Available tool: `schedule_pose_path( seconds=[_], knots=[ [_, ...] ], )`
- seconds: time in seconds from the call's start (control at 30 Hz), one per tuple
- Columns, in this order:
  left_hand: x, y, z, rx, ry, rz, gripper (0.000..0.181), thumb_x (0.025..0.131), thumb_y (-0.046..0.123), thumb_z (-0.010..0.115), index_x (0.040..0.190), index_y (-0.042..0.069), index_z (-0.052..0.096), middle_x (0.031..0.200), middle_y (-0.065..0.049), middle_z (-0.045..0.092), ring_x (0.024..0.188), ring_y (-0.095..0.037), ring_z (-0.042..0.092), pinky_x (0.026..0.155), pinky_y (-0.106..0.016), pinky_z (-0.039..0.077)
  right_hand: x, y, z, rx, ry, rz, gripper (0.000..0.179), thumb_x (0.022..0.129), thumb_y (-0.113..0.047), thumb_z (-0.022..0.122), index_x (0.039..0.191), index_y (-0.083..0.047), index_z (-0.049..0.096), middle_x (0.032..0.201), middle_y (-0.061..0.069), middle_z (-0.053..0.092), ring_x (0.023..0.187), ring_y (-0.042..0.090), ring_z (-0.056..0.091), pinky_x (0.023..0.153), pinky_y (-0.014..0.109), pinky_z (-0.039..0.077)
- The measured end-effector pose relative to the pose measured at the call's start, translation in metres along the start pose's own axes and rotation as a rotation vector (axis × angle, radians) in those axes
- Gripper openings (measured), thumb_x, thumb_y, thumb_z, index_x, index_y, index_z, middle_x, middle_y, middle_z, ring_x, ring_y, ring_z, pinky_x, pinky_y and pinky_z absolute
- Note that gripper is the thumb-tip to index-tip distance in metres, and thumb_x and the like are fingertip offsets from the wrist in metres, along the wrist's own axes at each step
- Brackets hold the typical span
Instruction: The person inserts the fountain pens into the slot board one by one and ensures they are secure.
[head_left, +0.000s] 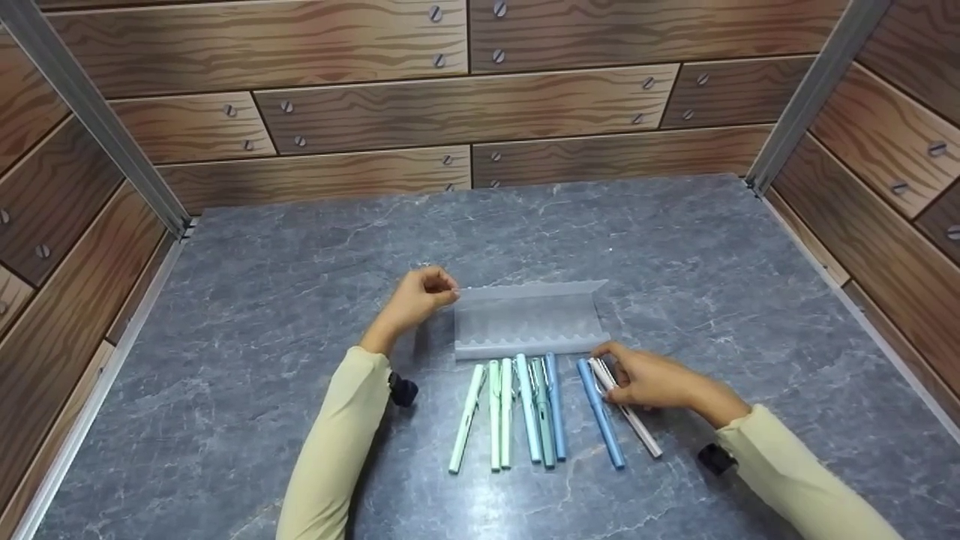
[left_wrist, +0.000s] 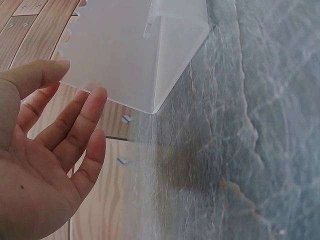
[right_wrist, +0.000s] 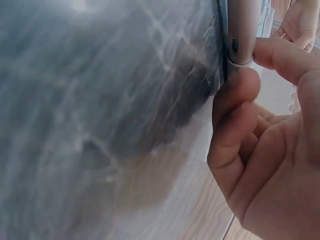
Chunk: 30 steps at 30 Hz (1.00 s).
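Observation:
A frosted translucent plastic pen case (head_left: 525,319) with a scalloped inner edge lies opened out on the table. My left hand (head_left: 412,301) pinches the upper left corner of its raised flap (left_wrist: 112,55) between thumb and index finger; the other fingers are loosely bent. On the right, my right hand (head_left: 654,379) grips a silver-pink pen (head_left: 643,433) near its upper end, thumb and fingertips on either side of the barrel (right_wrist: 243,30). That pen slants beside a blue pen (head_left: 602,416), just below the case's right corner. The fingers partly cover the silver-pink pen.
Left of the blue pen, several more pens lie roughly side by side below the case: pale green (head_left: 466,420), light blue (head_left: 528,412), teal (head_left: 545,427) and another blue one (head_left: 556,412). Wood-patterned walls (head_left: 465,112) surround the grey marbled table (head_left: 300,262).

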<state>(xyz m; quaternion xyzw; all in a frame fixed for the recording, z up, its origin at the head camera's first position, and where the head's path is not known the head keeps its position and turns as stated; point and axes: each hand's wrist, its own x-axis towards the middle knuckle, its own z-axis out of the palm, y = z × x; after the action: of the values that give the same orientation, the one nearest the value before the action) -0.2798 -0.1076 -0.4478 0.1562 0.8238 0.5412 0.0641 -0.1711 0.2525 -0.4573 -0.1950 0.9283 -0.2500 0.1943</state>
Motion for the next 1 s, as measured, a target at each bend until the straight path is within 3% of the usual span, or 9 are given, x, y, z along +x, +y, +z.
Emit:
schedule_pose_path(
  seconds=[0.47,0.73,1.0],
  knots=[
    [0.0003,-0.0012,0.0028,-0.036,0.024,0.034,0.005,0.083,0.000,0.068,0.084,0.002,0.064,0.077,0.001,0.066,0.070,-0.007,0.055,0.066,-0.021,0.045,-0.0011,0.0029,-0.0007,0.031,0.028,-0.035,0.060,0.080,-0.024,0.074,0.132,-0.011,0.046,0.072,-0.001,0.052,0.058,0.010,0.047,0.051,0.025,0.042],
    [0.0000,-0.0030,0.0031,-0.034,0.021,0.031,0.006,0.084,0.002,0.068,0.087,-0.001,0.064,0.078,0.001,0.067,0.070,-0.005,0.055,0.066,-0.021,0.045,-0.0023,0.0048,-0.0003,0.015,0.048,-0.055,0.058,0.081,-0.022,0.073,0.132,-0.013,0.046,0.071,-0.003,0.049,0.058,0.009,0.042,0.051,0.024,0.038],
    [-0.0019,0.0017,0.0009,-0.045,0.010,0.052,0.012,0.084,0.000,0.067,0.091,-0.009,0.062,0.082,-0.011,0.068,0.069,-0.004,0.054,0.066,-0.020,0.044,-0.0051,0.0026,-0.0068,0.065,0.077,-0.057,0.060,0.081,-0.014,0.071,0.134,-0.010,0.043,0.072,-0.002,0.051,0.056,0.006,0.042,0.051,0.023,0.039]
  ],
)
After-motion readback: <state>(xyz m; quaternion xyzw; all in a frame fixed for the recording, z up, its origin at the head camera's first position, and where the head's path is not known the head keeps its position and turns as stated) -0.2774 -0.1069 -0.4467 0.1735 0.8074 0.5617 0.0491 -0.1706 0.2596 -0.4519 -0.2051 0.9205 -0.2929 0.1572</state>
